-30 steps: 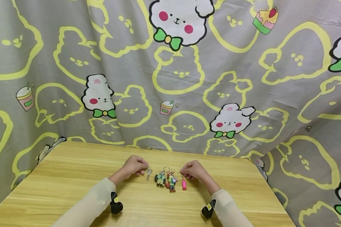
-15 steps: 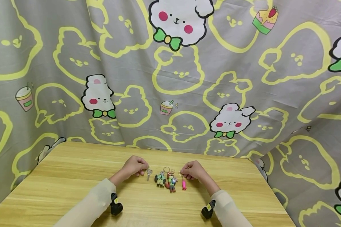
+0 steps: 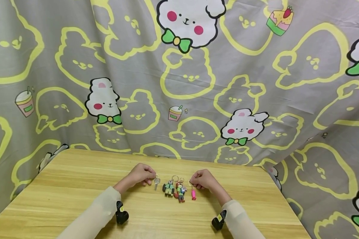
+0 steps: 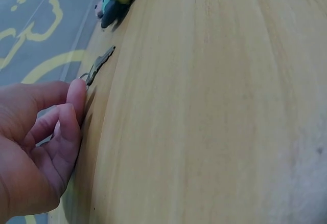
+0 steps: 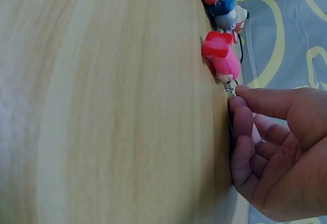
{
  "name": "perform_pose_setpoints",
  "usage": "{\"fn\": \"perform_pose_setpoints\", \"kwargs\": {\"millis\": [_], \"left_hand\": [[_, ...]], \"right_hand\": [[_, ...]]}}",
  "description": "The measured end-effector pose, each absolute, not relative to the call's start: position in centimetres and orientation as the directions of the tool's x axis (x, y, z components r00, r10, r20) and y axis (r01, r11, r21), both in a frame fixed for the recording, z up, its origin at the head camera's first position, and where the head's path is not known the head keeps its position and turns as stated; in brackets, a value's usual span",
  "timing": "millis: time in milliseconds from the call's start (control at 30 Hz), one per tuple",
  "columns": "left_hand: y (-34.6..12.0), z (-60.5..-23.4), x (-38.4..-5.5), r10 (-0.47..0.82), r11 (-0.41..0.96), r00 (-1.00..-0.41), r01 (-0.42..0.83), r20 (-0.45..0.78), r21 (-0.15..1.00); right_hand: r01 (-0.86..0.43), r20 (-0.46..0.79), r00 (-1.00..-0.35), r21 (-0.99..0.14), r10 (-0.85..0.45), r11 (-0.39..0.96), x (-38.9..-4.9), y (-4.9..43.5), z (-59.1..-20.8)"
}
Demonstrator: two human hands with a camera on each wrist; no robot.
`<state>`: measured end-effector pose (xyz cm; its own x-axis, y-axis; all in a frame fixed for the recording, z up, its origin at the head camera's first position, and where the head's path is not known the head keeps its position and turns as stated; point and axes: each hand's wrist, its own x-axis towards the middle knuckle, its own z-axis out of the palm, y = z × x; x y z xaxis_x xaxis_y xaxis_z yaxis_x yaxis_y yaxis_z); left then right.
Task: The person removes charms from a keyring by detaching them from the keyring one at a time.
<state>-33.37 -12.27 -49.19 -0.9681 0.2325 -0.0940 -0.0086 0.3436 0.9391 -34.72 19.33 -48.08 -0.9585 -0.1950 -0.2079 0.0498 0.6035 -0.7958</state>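
Between thumb and forefinger, my left hand (image 3: 142,174) pinches the ring of a small metal key (image 3: 157,183), and in the left wrist view the key (image 4: 101,65) points away from the fingertips. Opposite it, my right hand (image 3: 204,179) pinches the ring of a pink keychain (image 3: 193,194); its charm (image 5: 225,60) and short chain show in the right wrist view. Between the hands lie a figure keychain in green and tan (image 3: 169,189) and, to its right, a figure keychain with a red tail (image 3: 180,192). Both have metal rings at their far ends.
All of these lie on a wood-grain table (image 3: 155,222). A grey curtain (image 3: 194,103) with yellow cartoon outlines hangs behind and at both sides. Black wrist cameras (image 3: 122,214) are strapped at the sleeve cuffs.
Almost nothing differs; both hands stay on the two rings, with only a very slight shift of the left forearm.
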Motion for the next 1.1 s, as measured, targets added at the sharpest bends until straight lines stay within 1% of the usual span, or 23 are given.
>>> {"fn": "perform_pose_setpoints", "kwargs": {"millis": [367,1100], "left_hand": [[-12.36,-49.26,-33.54,0.258,0.336,-0.959,-0.024,-0.117,0.941],[-12.49,-49.85,-33.85,0.253,0.323,-0.959,-0.041,-0.128,0.945]], "right_hand": [[0.042,-0.2,-0.958,-0.804,-0.204,0.593,-34.82,19.54,-48.49],[0.041,-0.193,-0.96,-0.812,-0.201,0.582,-34.75,19.5,-48.34]]}}
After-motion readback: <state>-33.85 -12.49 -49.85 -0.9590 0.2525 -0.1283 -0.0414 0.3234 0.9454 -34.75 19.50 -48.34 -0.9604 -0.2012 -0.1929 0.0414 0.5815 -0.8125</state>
